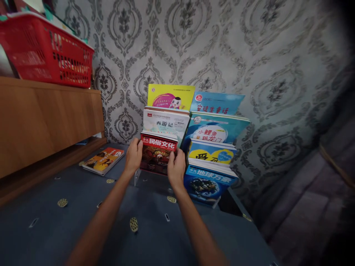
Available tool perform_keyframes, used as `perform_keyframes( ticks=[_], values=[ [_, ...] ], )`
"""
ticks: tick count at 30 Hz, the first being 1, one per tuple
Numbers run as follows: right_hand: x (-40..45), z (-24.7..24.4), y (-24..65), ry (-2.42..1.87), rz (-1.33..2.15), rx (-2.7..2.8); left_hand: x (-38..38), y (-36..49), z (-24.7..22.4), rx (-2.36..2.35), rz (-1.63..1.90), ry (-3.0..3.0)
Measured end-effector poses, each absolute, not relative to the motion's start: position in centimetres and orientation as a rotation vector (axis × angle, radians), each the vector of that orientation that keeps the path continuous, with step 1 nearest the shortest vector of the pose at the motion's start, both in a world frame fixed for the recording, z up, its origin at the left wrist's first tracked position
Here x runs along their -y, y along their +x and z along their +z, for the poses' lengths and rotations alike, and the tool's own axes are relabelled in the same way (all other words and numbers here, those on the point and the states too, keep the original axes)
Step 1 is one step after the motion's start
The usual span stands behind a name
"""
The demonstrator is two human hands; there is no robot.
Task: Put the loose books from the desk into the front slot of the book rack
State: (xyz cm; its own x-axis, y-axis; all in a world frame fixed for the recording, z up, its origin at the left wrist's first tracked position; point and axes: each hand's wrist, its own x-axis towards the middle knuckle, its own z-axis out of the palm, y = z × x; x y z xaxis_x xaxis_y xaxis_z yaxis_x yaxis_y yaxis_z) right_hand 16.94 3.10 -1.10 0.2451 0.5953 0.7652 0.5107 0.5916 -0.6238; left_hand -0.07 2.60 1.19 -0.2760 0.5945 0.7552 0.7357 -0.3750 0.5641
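Red book, front tier of clear rack near back edge of desk. Left hand, right hand: fingers seemingly clamped on its sides. Uneven pressure could skew it.

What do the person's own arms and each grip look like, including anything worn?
The left forearm and right forearm are bare, with no sleeve in view. The left grip and right grip are ungloved human hands. No watch, bracelet or ring can be made out, nor any markings or cables.
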Motion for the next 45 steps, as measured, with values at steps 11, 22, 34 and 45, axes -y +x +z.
perform_keyframes(
  ticks=[11, 22, 34, 45],
  values=[
    [-3.2, -1.6, 16.9, -1.011, -0.021, 1.37, -2.7, 0.1, 0.9, 1.696, -1.707, -1.797],
    [-3.2, -1.7, 16.8, -1.019, -0.066, 1.344, -2.8, 0.6, 0.7, 1.732, -1.604, -1.74],
    [-3.6, -1.8, 16.9, -1.031, -0.117, 1.342, -2.7, 1.0, 0.4, 1.752, -1.535, -1.707],
    [-3.4, -1.4, 17.1, -1.019, -0.076, 1.384, -0.9, 0.5, 2.3, 1.754, -1.373, -1.801]
  ],
)
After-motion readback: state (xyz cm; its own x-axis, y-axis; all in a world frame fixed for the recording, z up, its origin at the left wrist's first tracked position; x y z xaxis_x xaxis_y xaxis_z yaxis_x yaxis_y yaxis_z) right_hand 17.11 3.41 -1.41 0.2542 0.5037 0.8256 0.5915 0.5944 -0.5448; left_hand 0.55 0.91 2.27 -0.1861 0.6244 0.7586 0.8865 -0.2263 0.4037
